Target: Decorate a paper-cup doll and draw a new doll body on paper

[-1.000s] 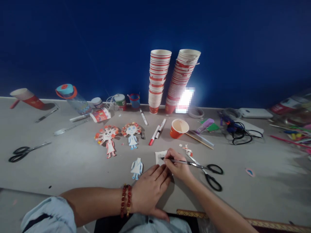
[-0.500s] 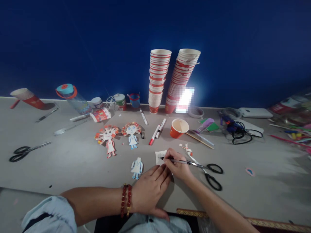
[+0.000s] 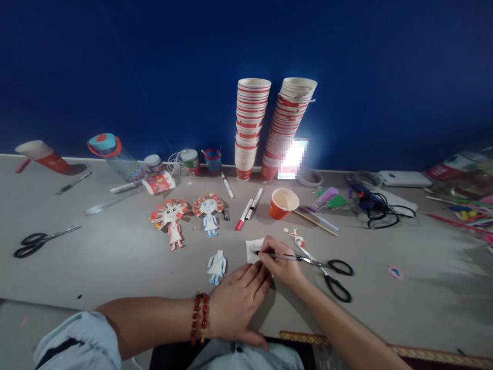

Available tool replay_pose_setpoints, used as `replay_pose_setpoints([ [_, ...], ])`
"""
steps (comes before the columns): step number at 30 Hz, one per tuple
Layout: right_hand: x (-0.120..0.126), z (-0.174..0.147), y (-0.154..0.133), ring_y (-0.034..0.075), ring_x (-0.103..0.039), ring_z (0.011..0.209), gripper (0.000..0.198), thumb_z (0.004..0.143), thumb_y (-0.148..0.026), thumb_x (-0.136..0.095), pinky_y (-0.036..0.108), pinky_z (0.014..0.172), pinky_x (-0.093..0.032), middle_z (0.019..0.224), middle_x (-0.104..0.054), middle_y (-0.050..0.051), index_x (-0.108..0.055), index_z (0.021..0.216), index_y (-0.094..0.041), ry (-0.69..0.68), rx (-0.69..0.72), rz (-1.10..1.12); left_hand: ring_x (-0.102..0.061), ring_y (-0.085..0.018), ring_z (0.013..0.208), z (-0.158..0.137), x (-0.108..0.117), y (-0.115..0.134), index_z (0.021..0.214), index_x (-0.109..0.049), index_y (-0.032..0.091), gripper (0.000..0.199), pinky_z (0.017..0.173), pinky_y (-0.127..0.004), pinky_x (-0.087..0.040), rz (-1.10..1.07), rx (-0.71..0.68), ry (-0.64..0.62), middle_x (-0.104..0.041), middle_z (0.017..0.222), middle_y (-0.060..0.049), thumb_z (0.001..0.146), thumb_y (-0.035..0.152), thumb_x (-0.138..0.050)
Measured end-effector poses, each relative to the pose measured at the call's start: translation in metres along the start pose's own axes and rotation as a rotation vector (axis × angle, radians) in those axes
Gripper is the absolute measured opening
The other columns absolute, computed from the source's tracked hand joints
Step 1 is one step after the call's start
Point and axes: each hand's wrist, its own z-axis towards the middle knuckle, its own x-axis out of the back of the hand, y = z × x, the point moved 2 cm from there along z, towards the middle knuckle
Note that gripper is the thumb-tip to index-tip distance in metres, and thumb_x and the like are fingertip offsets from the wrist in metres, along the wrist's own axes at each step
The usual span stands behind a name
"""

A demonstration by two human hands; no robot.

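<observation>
While the left hand [image 3: 239, 295] lies flat, fingers together, at the paper [image 3: 250, 245] on the worktop [image 3: 154, 280], the right hand [image 3: 282, 264] pinches a pen [image 3: 284, 256] over it; we find pose and nearby cut-out [image 3: 217, 264] unchanged, so drawing appears ongoing.

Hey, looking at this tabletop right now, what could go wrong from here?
The scissors lie open with their blades beside the right hand, which might brush them. The small white paper could slip under the pen if the left hand, resting at its edge, lifts. The leaning cup stack at the back might topple if bumped.
</observation>
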Motion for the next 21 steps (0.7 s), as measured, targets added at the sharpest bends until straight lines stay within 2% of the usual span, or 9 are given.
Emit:
replay_pose_setpoints([
  [21, 0.0007, -0.0009, 0.0003, 0.013, -0.044, 0.052, 0.009, 0.072, -0.018, -0.049, 0.024, 0.053, -0.034, 0.056, -0.048, -0.004, -0.046, 0.065, -0.022, -0.014, 0.029, 0.029, -0.035, -0.035, 0.139, 0.0005, -0.0028, 0.0001, 0.148, -0.031, -0.002, 0.104, 0.117, -0.040, -0.013, 0.042, 0.003, 0.010, -0.043, 0.148, -0.024, 0.085, 0.081, -0.031],
])
